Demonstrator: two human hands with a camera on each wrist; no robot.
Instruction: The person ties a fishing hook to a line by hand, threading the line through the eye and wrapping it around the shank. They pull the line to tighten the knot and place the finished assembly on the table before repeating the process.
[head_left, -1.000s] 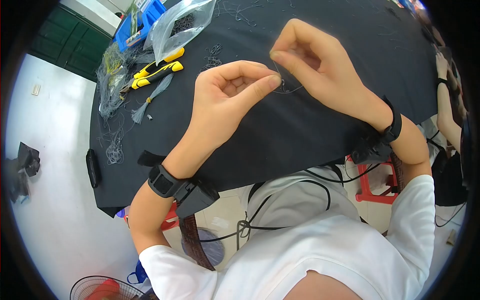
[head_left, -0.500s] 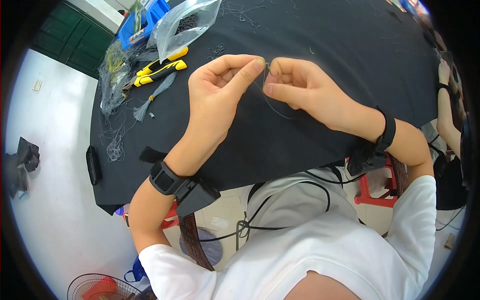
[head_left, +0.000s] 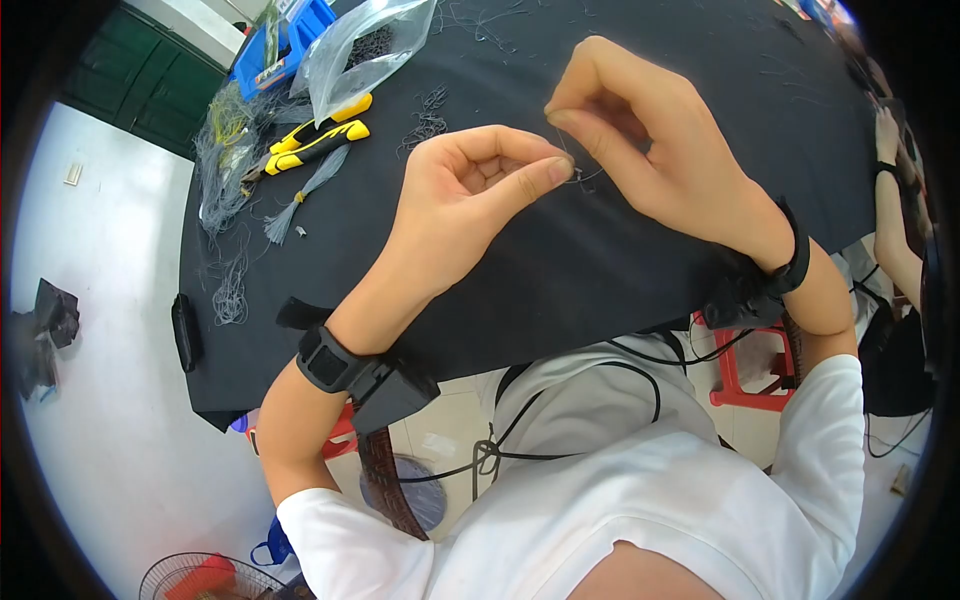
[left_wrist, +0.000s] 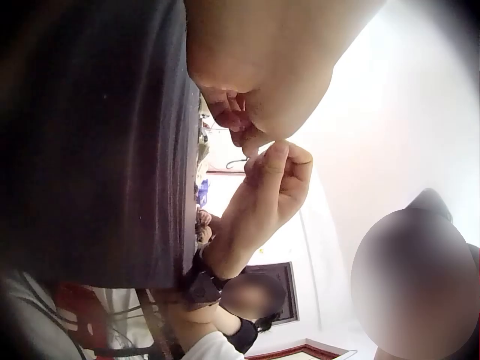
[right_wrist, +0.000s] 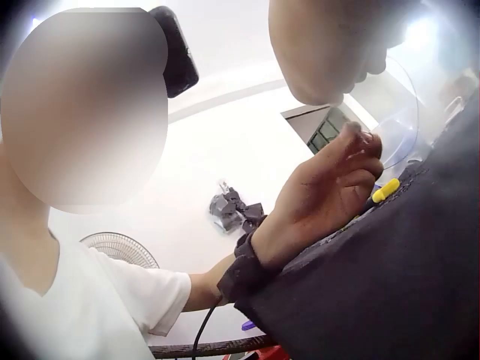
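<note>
In the head view my left hand [head_left: 450, 205] pinches a small fishing hook between thumb and forefinger; most of the hook is hidden by the fingertips. Its dark curve, the hook [left_wrist: 238, 161], shows beside the fingers in the left wrist view. My right hand [head_left: 655, 140] is up and to the right, its thumb and forefinger pinching a thin fishing line [head_left: 562, 140]. The line runs down toward the left fingertips, and a loop of line [right_wrist: 416, 97] bows out in the right wrist view. Both hands are held above the black-covered table [head_left: 560, 290].
Beyond my left hand lies a heap of dark hooks [head_left: 428, 118]. Yellow-and-black pliers [head_left: 320, 145], a tied bundle of line [head_left: 305, 195] and tangled line [head_left: 230, 290] lie leftward. A clear bag [head_left: 340, 70] and blue bin [head_left: 285, 45] stand behind. Another person's arm [head_left: 890, 190] is at right.
Half a second ago the fingertips of both hands were close together, with a line end hanging below. Since then my right hand has moved up and away, and my left slightly right and nearer me.
</note>
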